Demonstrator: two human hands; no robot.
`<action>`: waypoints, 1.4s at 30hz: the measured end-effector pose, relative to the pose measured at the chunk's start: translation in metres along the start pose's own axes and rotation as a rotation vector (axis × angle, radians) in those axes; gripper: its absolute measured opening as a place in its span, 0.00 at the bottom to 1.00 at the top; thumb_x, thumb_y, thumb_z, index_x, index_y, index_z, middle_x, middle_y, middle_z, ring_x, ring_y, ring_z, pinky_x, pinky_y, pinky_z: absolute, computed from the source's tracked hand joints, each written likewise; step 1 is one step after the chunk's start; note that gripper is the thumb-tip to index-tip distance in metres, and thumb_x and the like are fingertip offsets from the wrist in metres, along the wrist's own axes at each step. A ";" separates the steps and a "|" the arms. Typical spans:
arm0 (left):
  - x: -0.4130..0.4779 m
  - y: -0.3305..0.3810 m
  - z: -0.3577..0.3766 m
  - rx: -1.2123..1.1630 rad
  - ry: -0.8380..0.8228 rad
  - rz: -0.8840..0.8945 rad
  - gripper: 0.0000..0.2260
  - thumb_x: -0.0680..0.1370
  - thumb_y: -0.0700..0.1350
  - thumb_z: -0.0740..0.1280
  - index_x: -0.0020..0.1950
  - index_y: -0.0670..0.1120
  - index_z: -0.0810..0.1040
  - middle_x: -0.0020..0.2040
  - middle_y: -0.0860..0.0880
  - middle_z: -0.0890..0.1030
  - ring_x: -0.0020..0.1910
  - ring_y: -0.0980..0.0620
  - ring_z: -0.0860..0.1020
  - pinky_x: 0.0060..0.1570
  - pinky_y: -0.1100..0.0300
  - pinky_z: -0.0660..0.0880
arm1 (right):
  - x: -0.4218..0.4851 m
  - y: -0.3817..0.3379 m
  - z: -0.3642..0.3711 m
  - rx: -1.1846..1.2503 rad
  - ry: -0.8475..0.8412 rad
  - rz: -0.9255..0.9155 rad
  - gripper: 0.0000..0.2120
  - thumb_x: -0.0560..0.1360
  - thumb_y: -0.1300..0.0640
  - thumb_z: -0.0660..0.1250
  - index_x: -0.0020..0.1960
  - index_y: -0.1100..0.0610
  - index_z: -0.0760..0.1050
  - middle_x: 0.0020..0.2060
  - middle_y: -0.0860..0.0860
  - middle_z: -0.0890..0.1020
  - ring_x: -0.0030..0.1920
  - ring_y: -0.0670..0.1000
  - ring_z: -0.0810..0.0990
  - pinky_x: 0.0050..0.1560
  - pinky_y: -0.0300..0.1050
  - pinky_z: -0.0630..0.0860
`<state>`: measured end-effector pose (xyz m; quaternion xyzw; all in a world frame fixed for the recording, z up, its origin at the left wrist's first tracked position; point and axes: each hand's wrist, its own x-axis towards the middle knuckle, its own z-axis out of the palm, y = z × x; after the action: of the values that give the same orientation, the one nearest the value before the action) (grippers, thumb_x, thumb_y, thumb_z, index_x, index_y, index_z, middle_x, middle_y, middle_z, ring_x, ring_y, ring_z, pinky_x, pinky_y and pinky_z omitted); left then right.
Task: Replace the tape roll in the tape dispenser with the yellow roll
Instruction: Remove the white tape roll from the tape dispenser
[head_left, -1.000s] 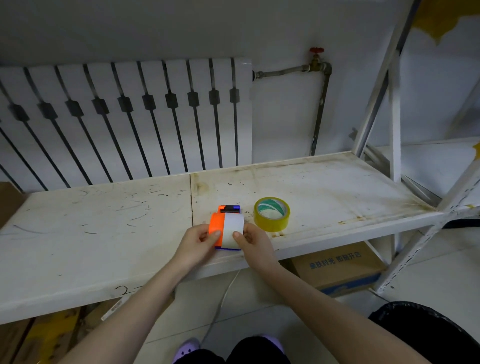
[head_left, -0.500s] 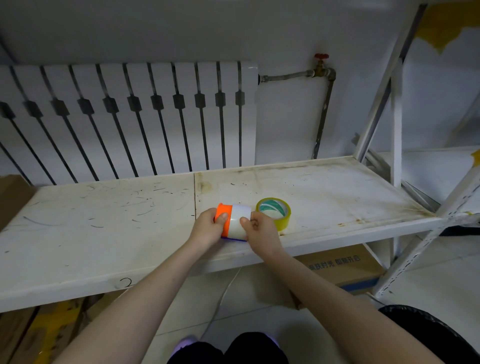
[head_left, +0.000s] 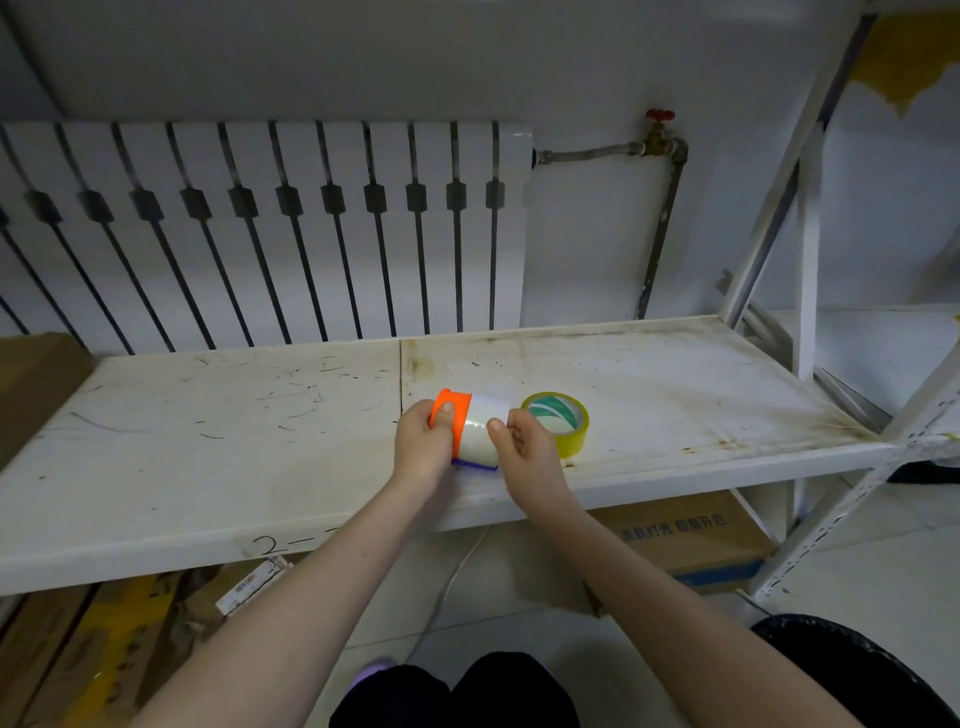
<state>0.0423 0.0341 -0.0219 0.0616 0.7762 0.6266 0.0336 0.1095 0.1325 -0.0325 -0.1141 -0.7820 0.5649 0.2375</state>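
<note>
Since the earlier frame both hands have lifted the tape dispenser (head_left: 451, 422) off the shelf (head_left: 208, 457) and turned it, so its curved orange side now faces up and left rather than lying flat. Left hand (head_left: 423, 451) clamps the orange body, thumb over the top; right hand (head_left: 524, 449) pinches the white tape roll (head_left: 480, 431) with its fingers (head_left: 496, 427) closed on the roll's right end. Judged reason for the split grip: one hand anchors the housing while the other works the old roll out sideways. Assembly is held just above the shelf's front edge, a purple part (head_left: 475, 465) showing underneath. Long axis of dispenser plus roll runs roughly left to right, slightly tilted up at the left; the roll's open end points right, toward the yellow roll (head_left: 563, 431). That roll lies flat on the shelf just beside the right hand, core facing up, not yet touched.
</note>
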 end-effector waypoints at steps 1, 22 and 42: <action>-0.002 0.001 -0.001 -0.039 0.029 -0.002 0.09 0.81 0.44 0.58 0.45 0.43 0.74 0.44 0.42 0.77 0.44 0.45 0.75 0.49 0.48 0.76 | 0.000 0.000 0.001 0.017 -0.028 -0.015 0.13 0.78 0.57 0.62 0.37 0.46 0.65 0.33 0.43 0.70 0.34 0.41 0.71 0.33 0.27 0.69; 0.006 0.006 -0.065 0.073 -0.467 0.077 0.08 0.80 0.46 0.61 0.56 0.47 0.74 0.54 0.47 0.80 0.54 0.52 0.78 0.52 0.61 0.75 | 0.008 -0.016 0.005 -0.216 -0.250 -0.070 0.13 0.78 0.58 0.62 0.37 0.47 0.64 0.34 0.43 0.73 0.39 0.44 0.74 0.38 0.35 0.73; -0.002 0.014 -0.036 -0.520 -0.185 -0.296 0.13 0.78 0.45 0.64 0.62 0.47 0.71 0.55 0.46 0.80 0.54 0.46 0.79 0.51 0.49 0.79 | 0.000 -0.003 0.040 0.523 -0.041 0.619 0.18 0.74 0.50 0.69 0.60 0.54 0.68 0.58 0.56 0.77 0.57 0.58 0.78 0.54 0.51 0.77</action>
<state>0.0408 0.0021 -0.0005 -0.0061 0.5841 0.7841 0.2095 0.0892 0.0981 -0.0397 -0.2687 -0.5450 0.7918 0.0617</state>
